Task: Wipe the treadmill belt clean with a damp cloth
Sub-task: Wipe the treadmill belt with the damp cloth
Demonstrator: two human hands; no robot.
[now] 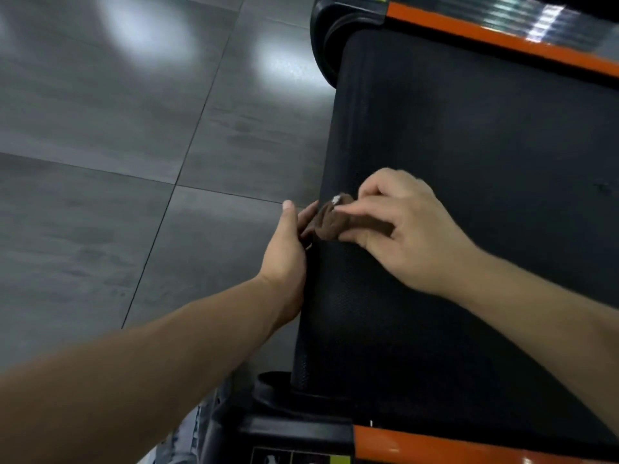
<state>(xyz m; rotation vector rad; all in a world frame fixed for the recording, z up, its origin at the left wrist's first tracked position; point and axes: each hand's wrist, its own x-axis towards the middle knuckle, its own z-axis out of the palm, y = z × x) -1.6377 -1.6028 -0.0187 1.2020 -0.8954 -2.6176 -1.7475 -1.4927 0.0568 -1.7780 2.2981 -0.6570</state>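
The black textured treadmill belt fills the right half of the head view, its rounded rear end facing the floor on the left. A small brown cloth, bunched up with a white speck on it, lies at that rear edge. My right hand pinches the cloth between thumb and fingers on top of the belt. My left hand rests against the belt's rounded end just left of the cloth, thumb up, fingers curled round the edge and touching the cloth.
Orange side rails run along the belt at the top right and the bottom right. Black end caps sit at the rear corners. Glossy grey floor tiles cover the left. Blue jeans show at the bottom.
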